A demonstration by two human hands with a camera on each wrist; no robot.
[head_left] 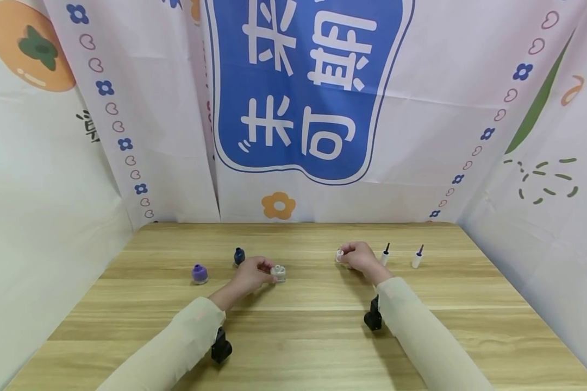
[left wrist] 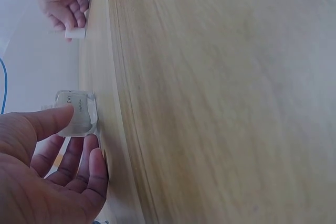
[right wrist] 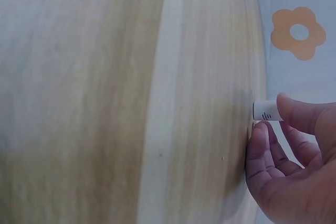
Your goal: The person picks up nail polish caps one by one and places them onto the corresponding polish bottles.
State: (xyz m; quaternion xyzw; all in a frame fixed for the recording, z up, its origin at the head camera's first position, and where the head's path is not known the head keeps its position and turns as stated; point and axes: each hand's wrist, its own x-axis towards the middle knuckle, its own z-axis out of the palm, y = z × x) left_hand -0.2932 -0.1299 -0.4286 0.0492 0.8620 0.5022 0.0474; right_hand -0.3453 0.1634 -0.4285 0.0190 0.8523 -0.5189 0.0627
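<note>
Near the frame's middle, the left hand [head_left: 254, 273] holds the bottle [head_left: 279, 274] in a narrow grip, perhaps to steady it; right of centre, the right hand [head_left: 362, 257] pinches a white cap [head_left: 339, 256]. Further right, two other caps [head_left: 416, 262] stand brush-up, probably to spare the desk [head_left: 293, 347].

On the worktop's [head_left: 293, 347] left half, the first bottle [head_left: 200, 275] sits nearest the left edge, the second bottle [head_left: 239, 256] right of it, nearer the far edge, the third bottle [head_left: 280, 275] between the left fingers [left wrist: 97, 174]. On the right half, the first cap [head_left: 339, 256] is between the right fingers [right wrist: 257, 145]; the second cap [head_left: 384, 258] and third cap [head_left: 417, 260] follow rightward.
</note>
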